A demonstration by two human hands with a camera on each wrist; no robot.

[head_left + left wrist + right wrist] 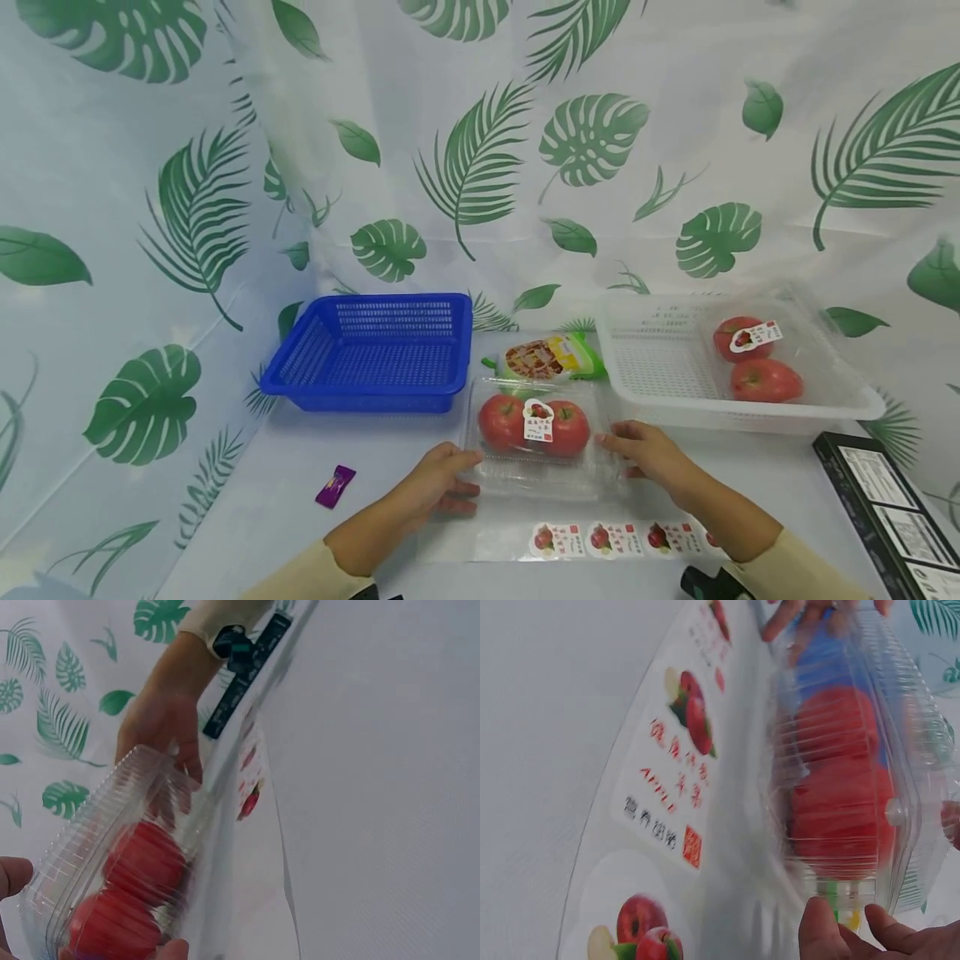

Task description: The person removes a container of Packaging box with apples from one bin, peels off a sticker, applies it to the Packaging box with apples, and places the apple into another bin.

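A clear plastic clamshell box [525, 479] with two red apples [567, 429] in it is held between both hands over the front of the table. On its lid sits a white apple label [537, 421]. The left hand [441, 482] grips the box's left side, thumb on top and fingers lower down. From the right, the right hand [651, 454] holds the opposite side, its fingertips [825, 919] at the box's edge in the right wrist view. Just in front of the box lies a sheet of apple labels [615, 540], partly under the right forearm.
A blue basket [367, 400] stands at the back left. At the back right, a white basket [652, 408] holds another labelled clear box with two apples [765, 381]. Between them lies a green and yellow packet [555, 357]. A purple wrapped sweet [335, 487] and a long black box [873, 508] flank the hands.
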